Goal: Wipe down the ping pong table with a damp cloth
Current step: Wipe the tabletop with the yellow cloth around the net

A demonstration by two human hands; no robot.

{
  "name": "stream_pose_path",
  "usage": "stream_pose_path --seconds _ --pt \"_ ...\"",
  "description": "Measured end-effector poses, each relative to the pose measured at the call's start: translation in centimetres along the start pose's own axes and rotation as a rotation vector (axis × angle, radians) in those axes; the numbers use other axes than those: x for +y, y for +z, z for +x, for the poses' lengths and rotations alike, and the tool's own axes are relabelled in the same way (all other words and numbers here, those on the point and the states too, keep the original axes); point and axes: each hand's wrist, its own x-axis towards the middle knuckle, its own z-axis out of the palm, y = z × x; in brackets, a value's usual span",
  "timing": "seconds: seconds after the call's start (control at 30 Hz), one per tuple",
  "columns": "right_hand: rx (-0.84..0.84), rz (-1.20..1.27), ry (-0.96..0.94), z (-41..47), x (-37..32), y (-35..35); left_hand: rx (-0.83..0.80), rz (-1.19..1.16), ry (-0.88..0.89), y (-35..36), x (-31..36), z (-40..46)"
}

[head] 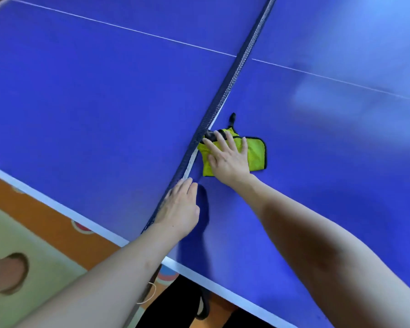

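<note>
Ping pong table, a broad blue surface (104, 102) with white lines and a white edge, fills the head view, split by a dark mesh net (225, 91) running from the near edge to the far side. A yellow-green microfibre cloth with dark trim (256, 155) lies flat on the right half, its left edge tucked against the foot of the net. The right hand (227, 159) presses down on the cloth with fingers (220, 138) straight and spread, gripping nothing, only pinning the fabric flat. The left hand (178, 209) rests against the near stretch of the net, fingers extended and together, apparently pushing the mesh aside; it holds nothing.

The step in hand looks like wiping the strip along the net. To do it well, I would keep the palm flat, slide the cloth parallel to the net in overlapping passes, and hold the mesh back so the cloth reaches the line beneath it.

The net itself is the main obstacle, and the cloth's black hanging loop (232, 118) could snag in it. Below the table's near edge lie an orange-and-green patterned floor (21, 209) and a sandalled foot (7, 273).
</note>
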Motion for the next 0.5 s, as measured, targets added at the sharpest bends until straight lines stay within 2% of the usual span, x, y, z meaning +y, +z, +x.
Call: stream_pose_path --seconds 0.17,0.27,0.37,0.5 --pt "-0.066 -0.021 -0.343 -2.2 3.4 -0.5 -0.039 0.028 -0.073 0.1 0.2 -1.0" --pt "-0.087 -0.016 -0.452 -4.7 7.0 -1.4 -0.042 0.063 -0.100 0.0 2.5 -1.3" --pt "-0.067 -0.004 -0.446 -8.4 12.2 -2.1 -0.045 0.060 -0.101 0.2 6.7 -1.4" --pt "-0.032 0.008 -0.294 -14.4 20.8 -3.8 -0.057 0.013 -0.038 0.2 14.5 -1.5"
